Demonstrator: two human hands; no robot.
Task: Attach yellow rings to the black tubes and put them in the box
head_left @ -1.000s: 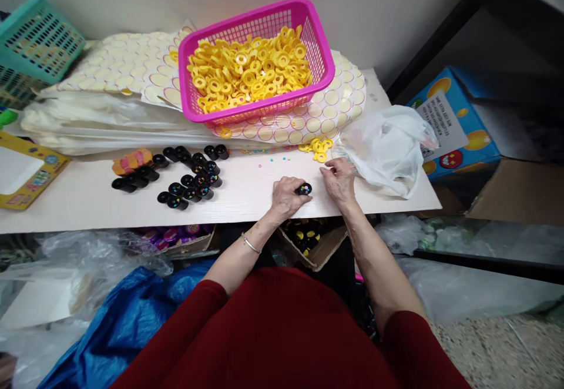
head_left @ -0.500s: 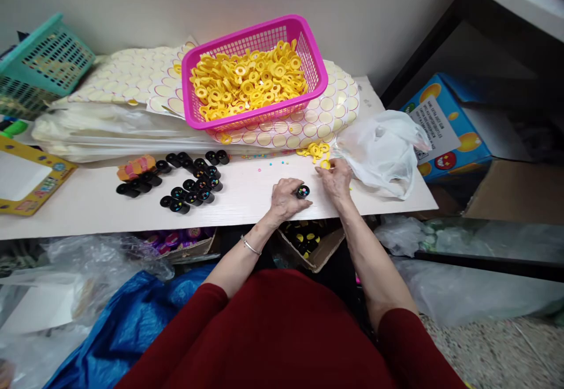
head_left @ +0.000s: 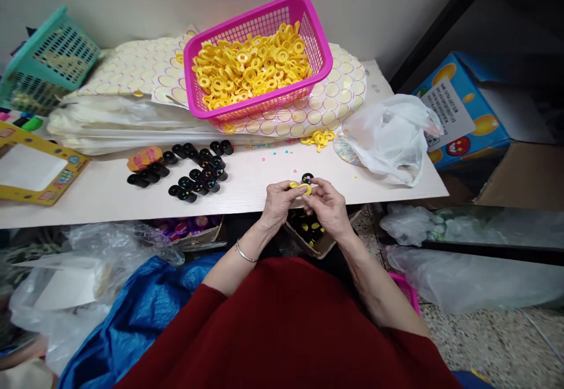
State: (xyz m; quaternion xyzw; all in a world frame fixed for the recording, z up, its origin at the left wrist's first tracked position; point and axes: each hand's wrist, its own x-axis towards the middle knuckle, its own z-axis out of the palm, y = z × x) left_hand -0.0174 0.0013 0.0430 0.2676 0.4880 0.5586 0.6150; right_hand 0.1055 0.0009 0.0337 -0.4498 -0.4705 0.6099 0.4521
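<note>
One yellow tabbed ring [head_left: 307,190]: left hand [head_left: 278,203] and right hand [head_left: 328,205] are pinching it, probably orienting it
Beaded black cup [head_left: 307,177]: probably requiring alignment next

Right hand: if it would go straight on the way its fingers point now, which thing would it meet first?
Most likely the yellow ring piece, just in front; the left hand, which holds this piece, would be next. Exact depth is unclear.

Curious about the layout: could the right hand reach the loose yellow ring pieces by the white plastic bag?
Probably yes: the way to the loose yellow ring pieces looks free, passing between the black cup and the white plastic bag. The right hand, though, is busy with another yellow ring piece.
</note>
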